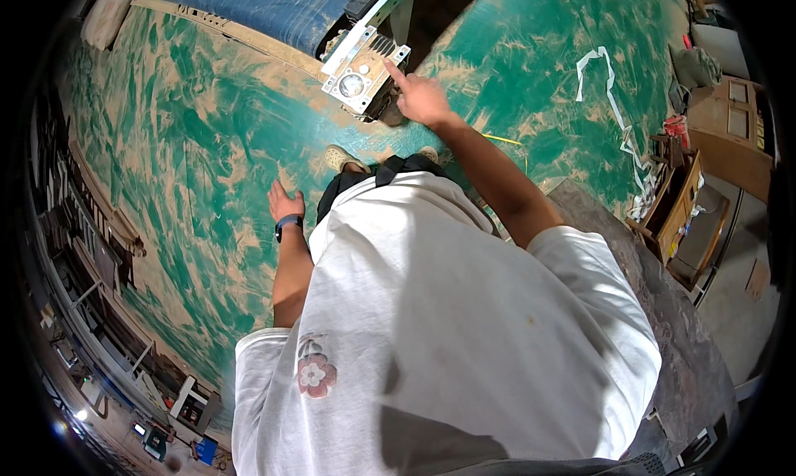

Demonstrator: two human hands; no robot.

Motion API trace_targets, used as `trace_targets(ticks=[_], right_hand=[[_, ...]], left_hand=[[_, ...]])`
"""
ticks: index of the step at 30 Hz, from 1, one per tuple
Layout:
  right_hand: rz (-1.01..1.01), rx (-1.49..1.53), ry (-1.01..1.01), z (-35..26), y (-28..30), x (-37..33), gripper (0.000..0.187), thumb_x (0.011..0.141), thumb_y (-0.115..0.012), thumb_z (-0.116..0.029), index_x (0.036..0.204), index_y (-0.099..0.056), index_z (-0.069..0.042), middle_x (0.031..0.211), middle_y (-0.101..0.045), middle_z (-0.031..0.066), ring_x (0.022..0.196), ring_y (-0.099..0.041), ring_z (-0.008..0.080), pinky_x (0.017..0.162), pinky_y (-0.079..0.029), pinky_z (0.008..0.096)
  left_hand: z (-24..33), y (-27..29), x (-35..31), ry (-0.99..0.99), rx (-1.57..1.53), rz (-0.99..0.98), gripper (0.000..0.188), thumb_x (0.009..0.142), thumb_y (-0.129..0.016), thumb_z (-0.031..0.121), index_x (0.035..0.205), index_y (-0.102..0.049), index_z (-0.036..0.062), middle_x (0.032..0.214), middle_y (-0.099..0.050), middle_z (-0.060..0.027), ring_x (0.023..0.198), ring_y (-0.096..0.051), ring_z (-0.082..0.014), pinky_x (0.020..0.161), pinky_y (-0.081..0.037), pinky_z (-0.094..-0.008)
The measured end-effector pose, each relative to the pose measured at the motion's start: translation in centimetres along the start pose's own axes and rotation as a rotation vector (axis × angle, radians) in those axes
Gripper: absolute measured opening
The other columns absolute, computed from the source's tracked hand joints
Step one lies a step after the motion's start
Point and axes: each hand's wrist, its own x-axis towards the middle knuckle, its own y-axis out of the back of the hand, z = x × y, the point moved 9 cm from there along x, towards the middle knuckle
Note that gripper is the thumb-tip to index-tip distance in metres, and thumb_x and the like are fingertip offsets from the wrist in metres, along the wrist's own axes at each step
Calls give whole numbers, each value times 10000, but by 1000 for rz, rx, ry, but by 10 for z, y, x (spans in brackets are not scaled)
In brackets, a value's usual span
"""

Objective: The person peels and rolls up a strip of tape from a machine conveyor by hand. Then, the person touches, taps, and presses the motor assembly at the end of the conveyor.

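Observation:
My right hand (423, 97) reaches forward over the end of a machine, index finger stretched out and the other fingers partly curled, nothing held. The fingertip is at the edge of a dusty metal plate (359, 70), close to a dark coil spring (382, 45); whether it touches cannot be told. A round dial (351, 85) and a small white knob sit on the plate. Behind it runs a wide blue belt (249, 7). My left hand (284, 202) hangs at my side, fingers extended, empty, with a dark band (289, 221) on the wrist.
Brownish dust streaks the green floor (199, 144). A crumpled white strip (612, 86) lies to the right, near a wooden drawer (684, 206) and cabinet (734, 115). A grey sheet (638, 285) is at my right side. Dark racks (91, 252) line the left.

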Motion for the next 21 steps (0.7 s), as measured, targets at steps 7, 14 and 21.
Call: trace_targets(ticks=[7, 14, 21], right_hand=[[-118, -97, 299, -52, -26, -11, 712, 808, -527, -185, 1456, -245, -266, 886, -629, 116, 793, -627, 271, 746, -443, 425], [-52, -117, 302, -40, -16, -3, 673, 815, -502, -160, 1438, -287, -296, 902, -638, 117, 818, -623, 276, 727, -452, 452], [-88, -167, 341, -52, -7, -2, 724, 792, -512, -90, 1436, -279, -324, 873, -653, 123, 773, -643, 292, 708, -454, 425]], left_hand=[[-1, -2, -1, 16, -19, -14, 769, 806, -601, 355, 1450, -258, 112, 1490, -293, -83, 1379, -246, -286, 1106, -243, -421], [0, 0, -4, 15, -36, -28, 769, 800, -610, 352, 1437, -275, 84, 1478, -309, -107, 1372, -251, -303, 1106, -243, -422], [0, 2, 0, -38, -14, -7, 770, 789, -624, 331, 1433, -280, 84, 1462, -332, -128, 1349, -292, -327, 1102, -259, -409]])
